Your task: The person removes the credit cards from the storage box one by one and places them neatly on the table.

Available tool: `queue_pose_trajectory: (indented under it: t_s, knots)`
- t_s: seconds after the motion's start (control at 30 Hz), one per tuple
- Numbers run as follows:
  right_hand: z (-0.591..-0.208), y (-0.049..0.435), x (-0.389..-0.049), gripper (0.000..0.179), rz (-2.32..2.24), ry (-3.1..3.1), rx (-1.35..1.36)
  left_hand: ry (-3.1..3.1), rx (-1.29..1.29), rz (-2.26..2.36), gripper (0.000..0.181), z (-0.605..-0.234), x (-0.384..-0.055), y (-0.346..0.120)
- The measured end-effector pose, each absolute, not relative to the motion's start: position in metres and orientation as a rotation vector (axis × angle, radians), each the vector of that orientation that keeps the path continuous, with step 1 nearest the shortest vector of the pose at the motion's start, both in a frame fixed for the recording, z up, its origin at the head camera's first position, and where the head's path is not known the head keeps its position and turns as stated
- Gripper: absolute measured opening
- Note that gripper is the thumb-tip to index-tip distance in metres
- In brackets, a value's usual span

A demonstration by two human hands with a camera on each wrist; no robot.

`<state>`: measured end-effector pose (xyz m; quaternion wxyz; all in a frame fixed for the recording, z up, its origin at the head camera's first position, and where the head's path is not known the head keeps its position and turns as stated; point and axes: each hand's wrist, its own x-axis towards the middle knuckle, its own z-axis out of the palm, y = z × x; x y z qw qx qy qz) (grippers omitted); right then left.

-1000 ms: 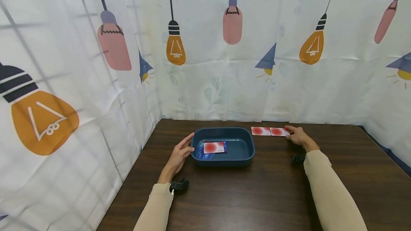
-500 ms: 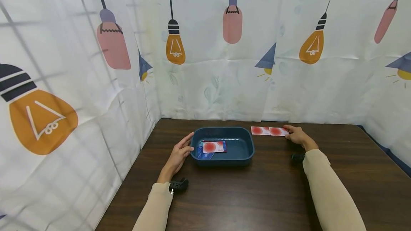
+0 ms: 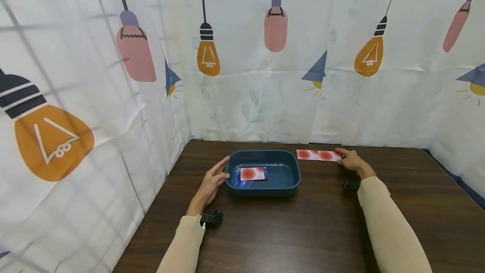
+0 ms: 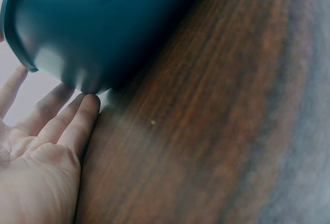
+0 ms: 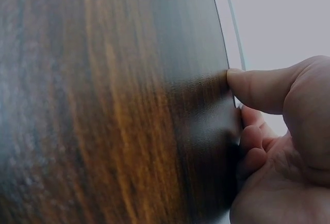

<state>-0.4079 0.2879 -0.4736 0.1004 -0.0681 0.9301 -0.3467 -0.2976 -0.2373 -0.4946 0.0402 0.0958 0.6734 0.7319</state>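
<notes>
A dark blue bin (image 3: 263, 191) stands on the table. My left hand (image 3: 209, 185) rests against its left end, fingers extended; in the left wrist view, the fingertips (image 4: 92, 103) touch the bin's outer wall (image 4: 103, 23). Inside lie a red-and-white card (image 3: 253, 174) and blue cards (image 3: 242, 183) partly under it. Behind and right of the bin, two more red-and-white cards lie end to end: a left card (image 3: 307, 155) and a right card (image 3: 328, 156). My right hand (image 3: 352, 161) pinches the right card's outer end between thumb and fingers. The right wrist view shows that thumb (image 5: 252, 85) low at the tabletop.
The brown wooden table (image 3: 288, 231) runs back to a white curtain (image 3: 242, 108) printed with lamps and bulbs. A dark strap (image 3: 212, 218) is around the left wrist, and another dark wrist device (image 3: 351, 187) shows below the right hand.
</notes>
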Motion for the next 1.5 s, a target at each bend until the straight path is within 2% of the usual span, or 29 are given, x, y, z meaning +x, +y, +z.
queue_pose_trajectory:
  t_s: [0.6, 0.97, 1.2, 1.5]
  knots:
    - [-0.476, 0.293, -0.39, 0.058, -1.261, 2.733, -0.207, 2.067, 0.288, 2.24, 0.061, -0.492, -0.298, -0.233]
    - [-0.483, 0.297, -0.38, 0.058, -1.576, 2.718, -0.019, 2.083, 0.285, 2.237, 0.061, -0.492, -0.299, -0.231]
    - [-0.482, 0.279, -0.369, 0.053, -1.76, 2.75, 0.119, 2.056, 0.273, 2.24, 0.061, -0.493, -0.296, -0.231]
    - [-0.459, 0.225, -0.356, 0.037, -1.714, 2.846, -0.357, 2.061, 0.279, 2.233, 0.062, -0.492, -0.294, -0.236]
